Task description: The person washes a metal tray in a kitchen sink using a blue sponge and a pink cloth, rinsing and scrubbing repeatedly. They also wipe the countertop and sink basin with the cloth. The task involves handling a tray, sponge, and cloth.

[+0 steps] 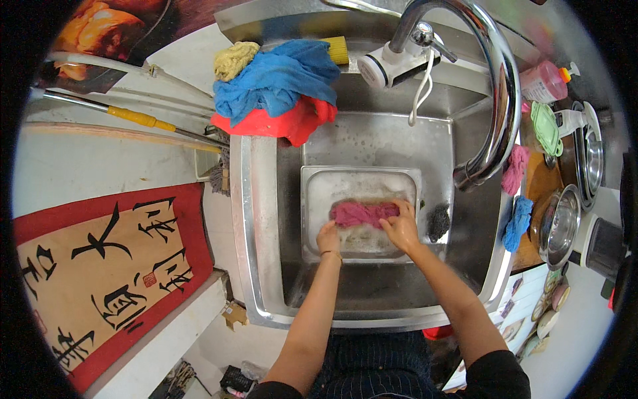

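Note:
A wet pink cloth [361, 213] stretches sideways between my two hands, over a rectangular steel pan [312, 172] of cloudy water. My left hand [328, 238] pinches the cloth's left end, and my right hand [400, 227] grips its right end. The pan stands on the floor of a stainless steel sink [379, 142]. On the sink floor beside the pan's right rim lies a dark scouring pad [439, 222]. The cloth hides part of the water beneath it.
A chrome faucet [506, 95] arches over the sink's right side. Blue cloth [279, 75] and red cloth [279, 124] are heaped at the back left corner. Pink [516, 169] and blue [518, 223] rags lie on the right rim, near steel bowls [562, 229].

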The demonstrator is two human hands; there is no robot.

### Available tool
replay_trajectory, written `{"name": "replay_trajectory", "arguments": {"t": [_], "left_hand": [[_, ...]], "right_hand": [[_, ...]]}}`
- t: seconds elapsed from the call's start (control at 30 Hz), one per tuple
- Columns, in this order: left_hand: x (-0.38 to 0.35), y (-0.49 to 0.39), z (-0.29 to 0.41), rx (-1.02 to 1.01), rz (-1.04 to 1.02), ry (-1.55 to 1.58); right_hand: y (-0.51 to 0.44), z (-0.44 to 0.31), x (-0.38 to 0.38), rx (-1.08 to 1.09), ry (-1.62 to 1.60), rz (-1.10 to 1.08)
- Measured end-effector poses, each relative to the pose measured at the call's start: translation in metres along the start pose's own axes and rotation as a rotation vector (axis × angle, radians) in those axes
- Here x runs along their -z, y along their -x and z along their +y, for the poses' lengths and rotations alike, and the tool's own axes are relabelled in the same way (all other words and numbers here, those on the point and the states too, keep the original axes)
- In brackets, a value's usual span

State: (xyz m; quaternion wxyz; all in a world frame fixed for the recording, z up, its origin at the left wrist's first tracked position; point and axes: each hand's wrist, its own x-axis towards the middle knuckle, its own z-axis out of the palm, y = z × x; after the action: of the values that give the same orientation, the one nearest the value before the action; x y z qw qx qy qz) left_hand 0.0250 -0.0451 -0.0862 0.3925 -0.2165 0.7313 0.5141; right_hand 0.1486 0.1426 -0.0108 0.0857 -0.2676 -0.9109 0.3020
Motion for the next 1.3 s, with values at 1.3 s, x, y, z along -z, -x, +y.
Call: {"name": "replay_trajectory", "arguments": {"t": [1.3], "left_hand": [[-0.045, 0.024, 0.060, 0.365, -0.373, 0.235]], "right_hand": [[0.003, -0.053, -0.060, -0.414, -0.570, 0.016]]}}
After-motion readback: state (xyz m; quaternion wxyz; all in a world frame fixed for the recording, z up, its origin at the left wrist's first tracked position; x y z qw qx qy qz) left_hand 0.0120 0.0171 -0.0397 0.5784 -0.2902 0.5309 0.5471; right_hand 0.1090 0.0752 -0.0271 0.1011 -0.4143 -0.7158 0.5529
